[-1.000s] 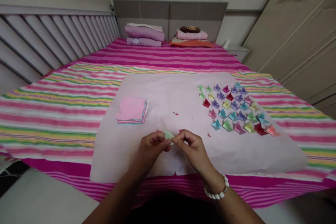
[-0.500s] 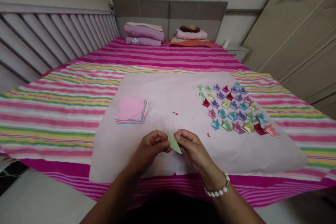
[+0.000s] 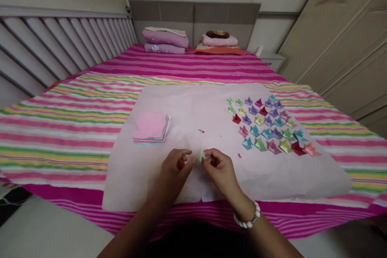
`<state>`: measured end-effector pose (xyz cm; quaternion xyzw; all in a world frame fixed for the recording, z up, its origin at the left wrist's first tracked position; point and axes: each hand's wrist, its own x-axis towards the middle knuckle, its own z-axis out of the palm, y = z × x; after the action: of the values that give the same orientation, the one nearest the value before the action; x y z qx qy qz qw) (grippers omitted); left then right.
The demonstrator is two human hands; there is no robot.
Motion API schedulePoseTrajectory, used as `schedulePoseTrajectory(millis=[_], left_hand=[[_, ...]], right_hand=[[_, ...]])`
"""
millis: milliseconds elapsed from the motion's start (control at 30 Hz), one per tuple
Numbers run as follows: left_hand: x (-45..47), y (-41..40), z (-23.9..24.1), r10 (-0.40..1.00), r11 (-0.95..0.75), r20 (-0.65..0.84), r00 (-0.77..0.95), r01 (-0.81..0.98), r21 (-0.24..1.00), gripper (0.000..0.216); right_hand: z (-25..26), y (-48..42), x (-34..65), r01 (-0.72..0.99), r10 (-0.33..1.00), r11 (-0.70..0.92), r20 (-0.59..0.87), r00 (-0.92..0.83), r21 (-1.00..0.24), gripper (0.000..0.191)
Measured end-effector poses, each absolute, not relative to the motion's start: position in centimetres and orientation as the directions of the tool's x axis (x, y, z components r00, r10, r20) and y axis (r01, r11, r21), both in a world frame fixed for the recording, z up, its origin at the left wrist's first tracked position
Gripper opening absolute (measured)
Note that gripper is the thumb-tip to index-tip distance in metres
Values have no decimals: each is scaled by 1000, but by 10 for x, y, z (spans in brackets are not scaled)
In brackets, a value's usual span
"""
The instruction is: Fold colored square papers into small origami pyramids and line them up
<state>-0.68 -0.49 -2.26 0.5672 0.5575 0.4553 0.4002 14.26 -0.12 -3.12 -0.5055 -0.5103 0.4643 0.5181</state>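
Note:
A small folded piece of pale green paper point(image 3: 200, 155) is pinched between the fingertips of my right hand point(image 3: 219, 165), above the large white sheet point(image 3: 199, 105). My left hand point(image 3: 177, 168) is just left of the paper, its thumb and forefinger parted, with the thumb tip close to the paper's edge. Whether that thumb touches the paper is hard to tell. Ahead to the left lies a stack of square coloured paper point(image 3: 150, 125), pink on top. On the right of the sheet stand rows of small folded paper boats point(image 3: 268, 121) in several colours.
Small red scraps point(image 3: 201, 131) lie on the sheet, which rests on a striped bedspread point(image 3: 69, 129). Folded bedding point(image 3: 165, 41) and a pillow pile point(image 3: 219, 42) sit by the headboard point(image 3: 193, 20). A slatted rail point(image 3: 69, 44) runs along the left.
My left hand has let its grip on the green paper go and opened slightly to the left. The paper has turned upright in my right hand, showing a narrower side.

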Motion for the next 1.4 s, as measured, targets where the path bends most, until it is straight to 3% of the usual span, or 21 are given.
schedulePoseTrajectory(millis=[133,233,467,600,700,933,1067,1167,1300,1400], left_hand=[[0,-9,-17,996,-89,85,28,401,912,34],[1,-10,-19,994,-105,79,78,435,894,25],[-4,-5,-25,965,-256,194,176,478,840,18],[-8,-2,-29,948,-319,281,152,393,863,19],[-12,0,-29,932,-362,327,156,360,860,11],[-19,-1,-26,840,-524,385,382,387,759,38],[-19,1,-26,866,-495,398,303,409,766,22],[-20,1,-24,911,-410,360,200,354,840,13],[-21,1,-20,980,-186,169,107,177,966,10],[-19,1,-16,987,-40,31,156,49,998,14]], right_hand=[[-31,-6,132,225,969,207,231,85,-952,6],[-29,-9,129,240,970,221,239,50,-945,10],[-32,-5,134,19,995,84,85,50,-996,9],[-33,-1,137,-206,995,-96,-100,12,-974,5],[-33,2,137,-293,987,-150,-160,10,-944,5],[-30,4,139,-347,987,-157,-162,-13,-925,6],[-27,2,143,-341,987,-157,-136,-84,-927,11],[-26,0,146,-299,984,-147,-107,-145,-943,17],[-29,-1,146,-280,973,-143,-84,-214,-949,24],[-30,-2,144,-287,965,-127,-51,-256,-950,22]])
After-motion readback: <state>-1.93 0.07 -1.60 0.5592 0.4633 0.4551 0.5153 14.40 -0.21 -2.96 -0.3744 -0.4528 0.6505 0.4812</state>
